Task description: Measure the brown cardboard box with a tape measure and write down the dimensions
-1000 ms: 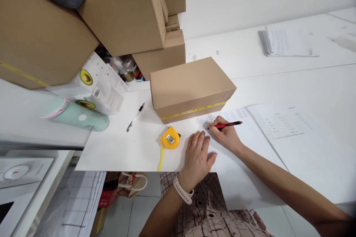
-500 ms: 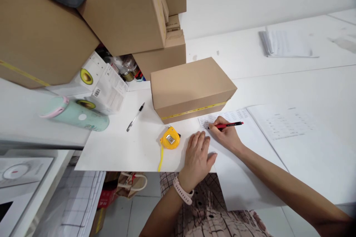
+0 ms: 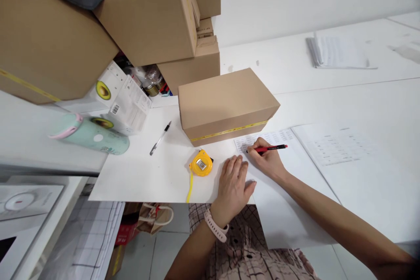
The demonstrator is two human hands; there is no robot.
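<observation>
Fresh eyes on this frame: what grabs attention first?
The right hand holds a slim red pen to a printed white sheet at centre right, with the left hand flat beside a round yellow tape measure. Just behind sits a brown cardboard box with a yellow strip, and a leaning stack of bigger cardboard boxes fills the upper left.

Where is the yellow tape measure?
In the head view, the tape measure lies on the white table, just left of the left hand, in front of the cardboard box; the right hand holds a red pen.
</observation>
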